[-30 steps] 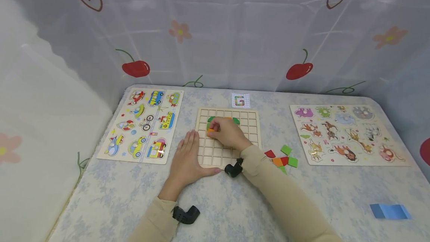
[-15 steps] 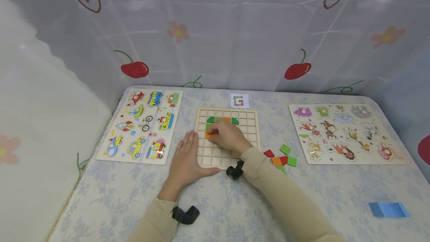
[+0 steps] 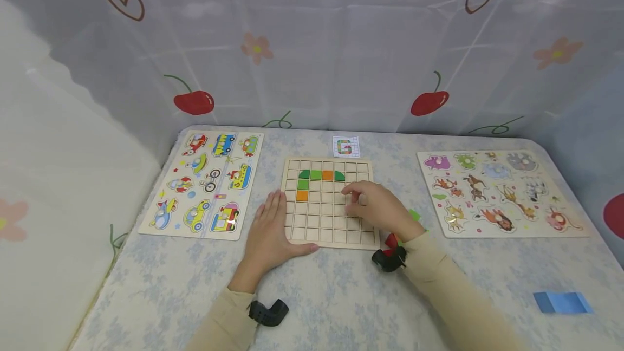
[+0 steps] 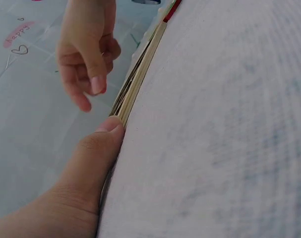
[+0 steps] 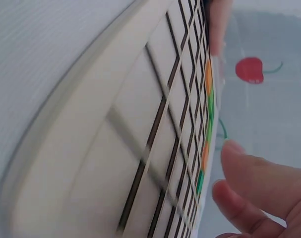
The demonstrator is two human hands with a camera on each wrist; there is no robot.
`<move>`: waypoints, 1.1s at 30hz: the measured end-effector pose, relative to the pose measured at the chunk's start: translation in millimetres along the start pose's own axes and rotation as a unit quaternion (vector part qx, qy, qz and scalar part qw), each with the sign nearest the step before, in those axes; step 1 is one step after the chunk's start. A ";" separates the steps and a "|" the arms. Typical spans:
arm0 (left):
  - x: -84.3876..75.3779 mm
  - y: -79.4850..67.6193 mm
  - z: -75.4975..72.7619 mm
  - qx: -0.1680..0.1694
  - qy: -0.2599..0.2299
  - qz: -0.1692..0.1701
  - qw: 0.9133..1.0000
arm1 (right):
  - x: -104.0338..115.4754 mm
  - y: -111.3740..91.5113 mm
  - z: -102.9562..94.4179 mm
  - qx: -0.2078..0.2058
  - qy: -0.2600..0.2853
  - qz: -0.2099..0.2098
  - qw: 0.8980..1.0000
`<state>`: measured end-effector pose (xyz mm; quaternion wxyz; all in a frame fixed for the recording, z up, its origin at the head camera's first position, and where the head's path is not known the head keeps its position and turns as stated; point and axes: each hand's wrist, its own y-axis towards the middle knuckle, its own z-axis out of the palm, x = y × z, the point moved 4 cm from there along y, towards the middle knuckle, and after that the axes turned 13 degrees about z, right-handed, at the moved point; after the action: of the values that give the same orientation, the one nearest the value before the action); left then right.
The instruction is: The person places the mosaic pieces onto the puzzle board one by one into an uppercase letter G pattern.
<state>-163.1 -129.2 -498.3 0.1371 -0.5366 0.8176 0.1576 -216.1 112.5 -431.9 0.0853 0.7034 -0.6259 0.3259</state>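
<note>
A wooden grid board (image 3: pixel 317 222) lies in the middle of the table. Green and orange tiles form its upper row, from one green quarter-round tile (image 3: pixel 304 175) to another (image 3: pixel 339 176). Below the left one sit a green square tile (image 3: pixel 303 184) and an orange square tile (image 3: pixel 302 195). My left hand (image 3: pixel 267 234) rests with straight fingers along the board's left edge, its thumb touching the front edge. Over the board's right side hovers my right hand (image 3: pixel 380 207), fingers loosely bent, holding nothing. In the right wrist view its thumb (image 5: pixel 259 181) and a fingertip stand apart.
Loose red and green tiles (image 3: pixel 391 241) lie right of the board, partly hidden by my right wrist. A pattern card (image 3: pixel 346 147) lies behind the board. A vehicle puzzle (image 3: pixel 205 188) is at left, an animal puzzle (image 3: pixel 497 194) at right, and a folded blue piece (image 3: pixel 563 303) near the front right.
My right hand has let go of the orange square tile, which now lies in its cell, and has moved right across the board. The left hand has stayed in place.
</note>
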 end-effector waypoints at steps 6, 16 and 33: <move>-0.8 0.0 -2.0 -0.002 -0.002 0.001 1.000 | -50.4 -22.6 -24.7 -0.021 -0.042 0.044 0.998; -1.4 0.1 -1.0 -0.004 -0.002 0.000 1.000 | -91.5 -47.9 -47.6 -0.055 -0.110 0.085 0.989; -0.1 -0.2 -0.5 -0.005 0.003 0.002 1.000 | -98.2 -39.1 -45.5 -0.028 -0.012 0.104 0.994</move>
<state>-162.9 -129.4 -497.9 0.1321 -0.5361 0.8182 0.1603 -195.9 225.3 -441.0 0.0630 0.6355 -0.7055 0.3074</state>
